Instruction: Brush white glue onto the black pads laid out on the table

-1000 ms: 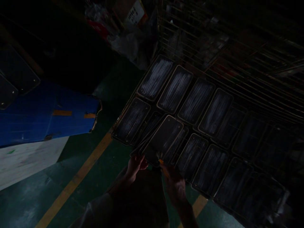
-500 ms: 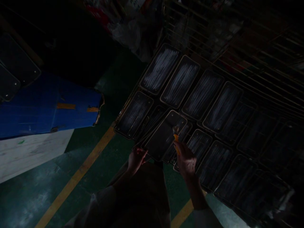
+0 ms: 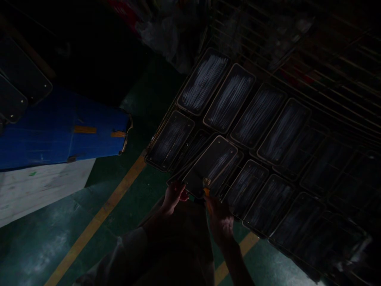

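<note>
In dim light, my left hand (image 3: 175, 197) grips the near left edge of a dark rectangular panel (image 3: 201, 167) with rounded corners and small holes at its corners. That panel lies tilted over other panels. My right hand (image 3: 220, 223) is wrapped round the orange handle of a paintbrush (image 3: 206, 190), whose bristles rest at the panel's near end. Pale streaks run along the right side of this panel. Behind it, similar panels, such as one streaked panel (image 3: 228, 98), lie in rows, several bearing whitish brush strokes.
A wire rack (image 3: 268, 67) rises behind the panels. To the left, a blue sheet (image 3: 53, 135) with a torn end covers a white block (image 3: 44, 188), and more dark panels (image 3: 26, 75) lie on it. Yellow lines (image 3: 98, 218) cross the green floor (image 3: 32, 250).
My right hand has drawn the paintbrush toward me, to the panel's near end. Pale streaks now show on the panel's right side. My left hand stays at its edge.
</note>
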Motion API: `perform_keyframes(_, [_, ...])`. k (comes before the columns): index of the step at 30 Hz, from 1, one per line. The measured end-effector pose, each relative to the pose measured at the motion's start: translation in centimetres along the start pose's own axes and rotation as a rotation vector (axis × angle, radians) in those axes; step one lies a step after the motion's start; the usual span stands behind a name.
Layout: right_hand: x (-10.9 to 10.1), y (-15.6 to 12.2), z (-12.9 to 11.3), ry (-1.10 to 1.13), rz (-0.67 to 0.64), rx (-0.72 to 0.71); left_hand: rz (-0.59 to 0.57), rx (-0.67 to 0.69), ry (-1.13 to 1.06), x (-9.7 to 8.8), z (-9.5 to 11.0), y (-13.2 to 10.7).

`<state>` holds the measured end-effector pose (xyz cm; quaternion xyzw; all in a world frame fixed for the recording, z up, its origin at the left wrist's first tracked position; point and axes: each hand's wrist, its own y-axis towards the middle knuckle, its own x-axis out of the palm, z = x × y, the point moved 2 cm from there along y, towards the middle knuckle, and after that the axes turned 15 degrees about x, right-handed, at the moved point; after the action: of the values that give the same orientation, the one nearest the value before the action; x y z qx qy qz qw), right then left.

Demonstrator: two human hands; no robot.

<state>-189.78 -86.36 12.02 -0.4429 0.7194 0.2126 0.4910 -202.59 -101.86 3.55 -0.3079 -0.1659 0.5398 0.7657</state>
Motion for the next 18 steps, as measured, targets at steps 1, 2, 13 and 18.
perform_keyframes(1, [0.2,-1.0,-0.5,-0.001,-0.032,-0.001,-0.007,-0.002,-0.011,0.0,-0.1,0.0])
perform_keyframes(2, [0.4,-1.8,-1.0,0.006,-0.079,0.006,-0.014,-0.003,-0.017,-0.1,-0.2,0.1])
perform_keyframes(13, [-5.0,6.7,1.6,0.169,0.058,0.108,-0.005,0.017,0.020,-0.3,0.0,0.0])
perform_keyframes(18, [-3.4,10.1,2.5,-0.014,0.148,0.085,-0.009,0.001,0.017,-0.3,-0.1,0.1])
